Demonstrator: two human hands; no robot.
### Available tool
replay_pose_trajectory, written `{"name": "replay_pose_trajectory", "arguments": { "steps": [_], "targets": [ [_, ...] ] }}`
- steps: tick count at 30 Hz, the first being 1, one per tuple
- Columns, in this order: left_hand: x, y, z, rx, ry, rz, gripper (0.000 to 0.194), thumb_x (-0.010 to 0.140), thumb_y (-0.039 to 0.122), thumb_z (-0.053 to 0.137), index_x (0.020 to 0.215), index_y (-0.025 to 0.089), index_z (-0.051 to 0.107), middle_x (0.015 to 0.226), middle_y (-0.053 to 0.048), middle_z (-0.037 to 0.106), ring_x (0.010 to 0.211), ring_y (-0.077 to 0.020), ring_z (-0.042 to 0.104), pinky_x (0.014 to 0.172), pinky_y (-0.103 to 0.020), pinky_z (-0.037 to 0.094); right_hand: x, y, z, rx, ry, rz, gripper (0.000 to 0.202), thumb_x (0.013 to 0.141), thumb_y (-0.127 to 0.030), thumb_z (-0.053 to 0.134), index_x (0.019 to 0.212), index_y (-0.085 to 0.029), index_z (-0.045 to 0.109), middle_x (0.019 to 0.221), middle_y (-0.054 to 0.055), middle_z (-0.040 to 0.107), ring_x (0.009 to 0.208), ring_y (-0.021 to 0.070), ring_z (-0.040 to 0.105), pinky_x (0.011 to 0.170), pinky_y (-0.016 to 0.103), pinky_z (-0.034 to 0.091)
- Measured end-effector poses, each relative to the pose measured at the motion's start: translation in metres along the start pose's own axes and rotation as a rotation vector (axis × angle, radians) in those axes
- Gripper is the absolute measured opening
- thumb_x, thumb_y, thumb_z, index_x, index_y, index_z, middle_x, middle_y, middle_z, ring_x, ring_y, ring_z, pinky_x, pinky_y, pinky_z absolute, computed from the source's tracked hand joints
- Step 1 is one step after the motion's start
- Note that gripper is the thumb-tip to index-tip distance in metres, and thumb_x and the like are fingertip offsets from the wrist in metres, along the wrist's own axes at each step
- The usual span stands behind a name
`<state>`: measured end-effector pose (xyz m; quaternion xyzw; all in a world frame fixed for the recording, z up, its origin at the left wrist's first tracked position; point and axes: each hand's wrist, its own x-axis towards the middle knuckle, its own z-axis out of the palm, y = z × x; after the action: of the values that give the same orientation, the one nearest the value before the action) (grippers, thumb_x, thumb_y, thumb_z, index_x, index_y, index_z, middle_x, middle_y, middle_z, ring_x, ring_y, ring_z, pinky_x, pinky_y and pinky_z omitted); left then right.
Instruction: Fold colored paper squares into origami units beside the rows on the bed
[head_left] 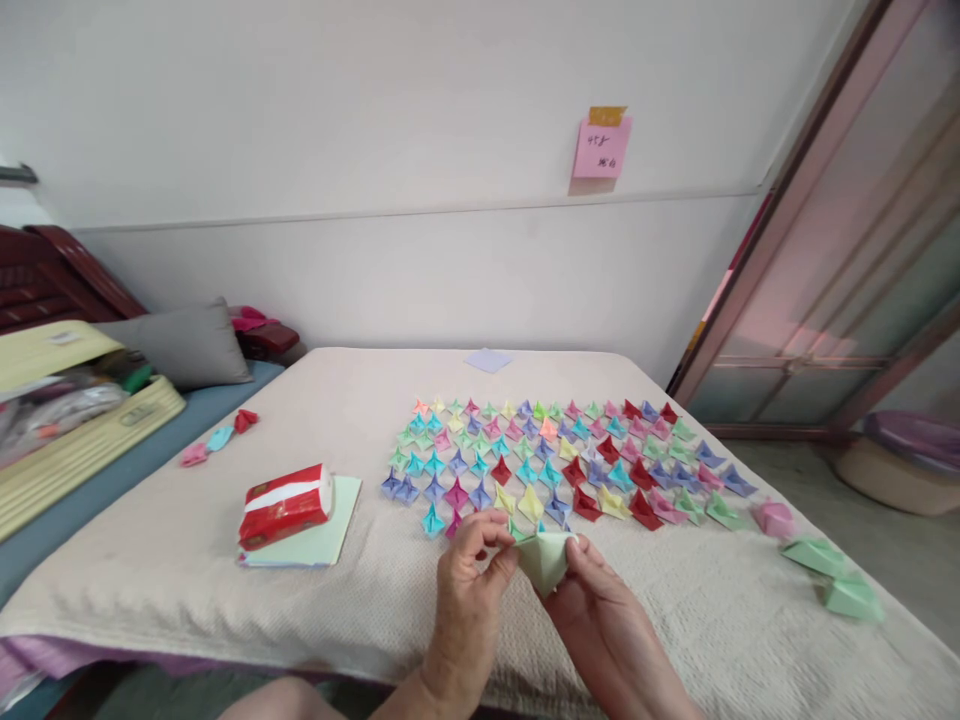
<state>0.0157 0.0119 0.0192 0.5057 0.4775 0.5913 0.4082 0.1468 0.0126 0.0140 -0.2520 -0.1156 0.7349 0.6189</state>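
Note:
A pale green folded paper piece [545, 562], wide at the top and narrowing to a point below, is held up between my two hands. My left hand [474, 570] pinches its left corner between thumb and fingers. On the other side, my right hand [600, 600] grips the right edge, its thumb on the near face. Just beyond lie rows of small folded paper boats [529, 502] in many colours; my hands hide part of the nearest row.
Left stand a red tissue pack [286, 507] on green paper sheets [345, 510] and small folded pieces [220, 438]. Green folded pieces [853, 597] and a pink one [774, 518] lie right. A lilac sheet [488, 360] lies at the cloth-covered surface's far edge, near the wall [375, 280].

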Motion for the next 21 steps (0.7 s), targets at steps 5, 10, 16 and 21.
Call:
{"name": "replay_pose_trajectory", "arguments": {
  "steps": [5,10,16,21],
  "targets": [
    [-0.001,0.001,-0.001,0.031,-0.019,0.026,0.005,0.079,0.018,0.061,0.077,0.022,0.065,0.108,-0.006,0.065,0.107,-0.0263,0.057,0.095,-0.039,0.039,0.002,-0.001,-0.003,-0.101,0.052,-0.015,0.016,0.066,-0.028,0.083,0.072,-0.02,0.07,0.077,-0.001,0.07,0.079,0.0168,0.061,0.078,0.029,0.046],
    [-0.003,0.006,0.0,-0.038,-0.062,-0.051,0.011,0.075,0.011,0.054,0.068,0.02,0.057,0.103,-0.006,0.064,0.103,-0.0258,0.058,0.088,-0.035,0.043,-0.001,-0.003,0.002,-0.16,0.027,-0.004,0.019,0.067,-0.032,0.082,0.076,-0.018,0.073,0.074,0.003,0.071,0.081,0.0241,0.063,0.079,0.037,0.045],
    [-0.005,0.016,-0.002,-0.066,-0.207,-0.052,0.029,0.081,0.018,0.057,0.11,0.022,0.06,0.097,-0.005,0.067,0.083,-0.0202,0.063,0.074,-0.03,0.049,-0.007,-0.005,0.006,-0.205,0.056,-0.007,0.016,0.065,-0.029,0.083,0.068,-0.018,0.071,0.063,0.002,0.068,0.068,0.0215,0.063,0.062,0.03,0.045],
    [-0.003,0.018,-0.004,0.087,-0.236,0.03,0.026,0.08,0.031,0.068,0.104,0.022,0.071,0.093,-0.006,0.073,0.08,-0.0199,0.063,0.073,-0.028,0.049,-0.007,-0.003,0.004,-0.238,0.039,-0.005,0.014,0.067,-0.027,0.081,0.072,-0.017,0.073,0.063,0.002,0.068,0.062,0.0162,0.058,0.06,0.026,0.043]
  ]
}}
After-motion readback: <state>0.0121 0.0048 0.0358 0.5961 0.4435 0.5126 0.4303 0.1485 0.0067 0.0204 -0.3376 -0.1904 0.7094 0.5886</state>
